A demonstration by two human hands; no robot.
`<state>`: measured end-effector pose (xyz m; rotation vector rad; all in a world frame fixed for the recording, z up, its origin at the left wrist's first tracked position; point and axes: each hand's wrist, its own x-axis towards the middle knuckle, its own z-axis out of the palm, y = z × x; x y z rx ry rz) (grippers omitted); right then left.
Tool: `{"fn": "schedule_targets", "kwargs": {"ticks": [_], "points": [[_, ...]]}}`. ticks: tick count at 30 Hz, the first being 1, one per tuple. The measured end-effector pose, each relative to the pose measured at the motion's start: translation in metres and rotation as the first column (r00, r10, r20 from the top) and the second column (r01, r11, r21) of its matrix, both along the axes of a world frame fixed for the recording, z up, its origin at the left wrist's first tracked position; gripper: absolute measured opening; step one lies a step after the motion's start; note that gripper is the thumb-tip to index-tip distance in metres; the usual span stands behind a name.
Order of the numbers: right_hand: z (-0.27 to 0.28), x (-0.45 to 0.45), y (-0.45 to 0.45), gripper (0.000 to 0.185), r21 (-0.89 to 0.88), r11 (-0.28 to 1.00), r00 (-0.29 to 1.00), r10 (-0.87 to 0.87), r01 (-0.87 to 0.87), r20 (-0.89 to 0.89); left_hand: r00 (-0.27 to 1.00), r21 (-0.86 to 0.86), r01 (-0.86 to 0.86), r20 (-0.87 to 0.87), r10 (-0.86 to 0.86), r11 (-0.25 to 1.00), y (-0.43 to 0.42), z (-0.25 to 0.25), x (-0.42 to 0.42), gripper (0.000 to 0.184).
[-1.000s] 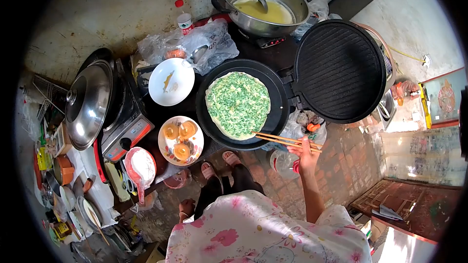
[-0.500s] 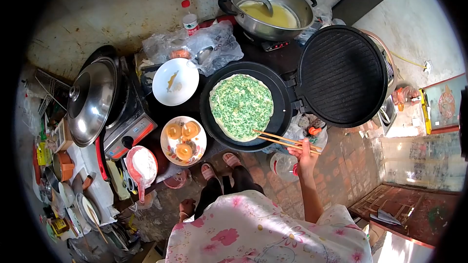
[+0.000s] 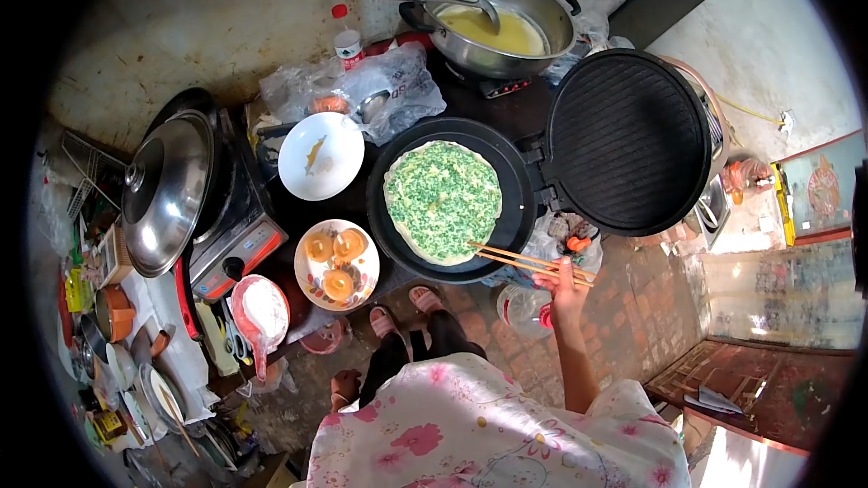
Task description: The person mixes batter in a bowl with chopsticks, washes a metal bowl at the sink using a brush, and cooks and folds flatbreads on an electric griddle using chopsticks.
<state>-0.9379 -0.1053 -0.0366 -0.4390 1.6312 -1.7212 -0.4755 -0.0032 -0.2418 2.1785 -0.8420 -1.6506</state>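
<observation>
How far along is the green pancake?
The pancake is already in the pan, with green bits spread almost to its edge. The right hand has the chopsticks at its lower edge. The top looks pale, not browned, so some cooking is probably left. The lid is open, and the underside is hidden, so I can't tell how brown it is.

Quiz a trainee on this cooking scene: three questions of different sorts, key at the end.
1. True or false: the griddle's lid is closed over the flatbread.
2. Which hand holds the chopsticks at the edge of the flatbread?
A) left
B) right
C) both
3. Fill in: a ____ rests in the steel pot.

Key:
1. False; the griddle's lid stands open.
2. B, the right hand.
3. Ladle.
</observation>
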Motion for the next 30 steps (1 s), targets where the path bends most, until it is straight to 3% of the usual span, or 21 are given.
{"fn": "schedule_targets", "kwargs": {"ticks": [5,7,9,11,14,18,23,30], "points": [[-0.004,0.006,-0.003,0.029,-0.01,1.0,0.998,-0.005,0.006,0.068,0.997,0.04,-0.056,-0.048,0.058,0.998,0.004,-0.008,0.004,0.021],[-0.004,0.006,-0.004,0.029,-0.016,1.0,0.995,0.001,0.001,0.096,0.992,-0.114,0.126,0.008,-0.126,0.985,0.011,-0.029,0.013,0.02],[0.001,0.004,-0.005,0.029,0.0,1.0,0.996,-0.007,0.007,0.086,0.88,-0.262,0.468,0.23,-0.417,0.844,0.013,-0.041,0.024,0.02],[0.007,-0.002,-0.005,0.03,0.015,1.0,0.997,-0.013,0.012,0.076,0.747,-0.249,0.652,0.372,-0.551,0.716,0.011,-0.039,0.03,0.02],[0.01,-0.014,-0.004,0.033,0.004,0.996,0.993,-0.087,0.088,-0.076,0.701,-0.181,0.696,0.381,-0.603,0.695,0.011,-0.032,0.034,0.019],[0.011,-0.012,-0.007,0.032,0.02,0.997,0.995,-0.072,0.074,-0.069,0.682,-0.146,0.712,0.377,-0.627,0.687,0.009,-0.029,0.036,0.019],[-0.002,0.0,-0.01,0.031,0.006,0.999,0.996,-0.04,0.04,0.078,0.664,-0.131,0.729,0.374,-0.648,0.672,0.008,-0.029,0.037,0.018],[-0.012,0.003,-0.01,0.03,0.008,0.999,0.988,-0.032,0.031,0.151,0.64,-0.115,0.75,0.372,-0.672,0.651,0.009,-0.028,0.038,0.017]]}}
